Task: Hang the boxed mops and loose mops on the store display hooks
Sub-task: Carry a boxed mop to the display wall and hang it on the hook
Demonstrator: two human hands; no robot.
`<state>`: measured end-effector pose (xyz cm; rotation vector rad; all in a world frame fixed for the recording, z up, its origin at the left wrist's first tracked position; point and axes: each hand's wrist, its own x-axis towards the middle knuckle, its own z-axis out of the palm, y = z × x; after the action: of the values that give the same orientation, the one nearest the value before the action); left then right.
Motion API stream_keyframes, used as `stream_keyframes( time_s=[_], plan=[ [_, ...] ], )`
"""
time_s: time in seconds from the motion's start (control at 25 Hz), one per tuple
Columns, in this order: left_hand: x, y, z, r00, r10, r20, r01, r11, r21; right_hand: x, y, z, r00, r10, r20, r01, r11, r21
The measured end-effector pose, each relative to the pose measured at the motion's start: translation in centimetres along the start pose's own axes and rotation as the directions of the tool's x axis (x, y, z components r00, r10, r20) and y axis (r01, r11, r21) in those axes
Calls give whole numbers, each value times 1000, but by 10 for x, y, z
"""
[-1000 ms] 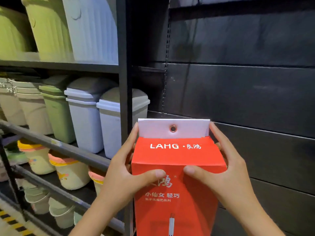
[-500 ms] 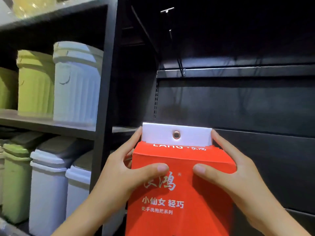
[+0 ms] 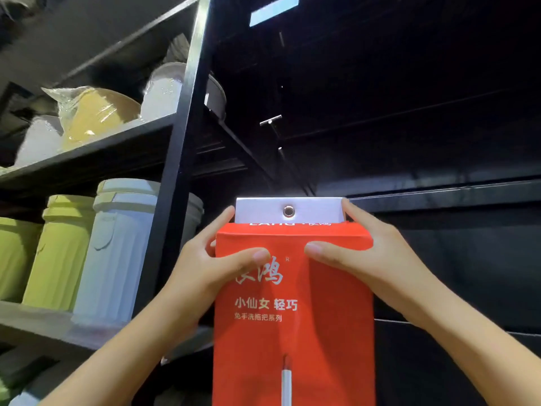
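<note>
Left hand (image 3: 205,268) and right hand (image 3: 377,259) clamp the top corners of the red mop box (image 3: 292,332), eyelet (image 3: 288,211) up, hook (image 3: 270,122) waiting well above at twelve o'clock, and any sideways drift could send that small hole past the tip.
</note>
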<state>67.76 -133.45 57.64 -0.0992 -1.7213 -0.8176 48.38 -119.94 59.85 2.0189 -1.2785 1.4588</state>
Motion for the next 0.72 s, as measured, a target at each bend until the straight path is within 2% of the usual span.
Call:
stream_keyframes(
  time_s=[0.04,0.16,0.4,0.72],
  plan=[
    [11,0,-3,999,10,-34,-10,1000,14,15,-7,-4,999,44,24,-46,995,91],
    [44,3,-12,993,39,-112,-34,998,45,49,-11,-10,1000,11,-21,-9,997,73],
    [91,14,-17,988,78,-130,-77,997,11,93,-17,-25,999,-29,-38,33,994,101],
    [109,4,-15,984,77,-163,-86,995,-49,110,-17,-29,999,18,-38,-16,999,46]
  ],
)
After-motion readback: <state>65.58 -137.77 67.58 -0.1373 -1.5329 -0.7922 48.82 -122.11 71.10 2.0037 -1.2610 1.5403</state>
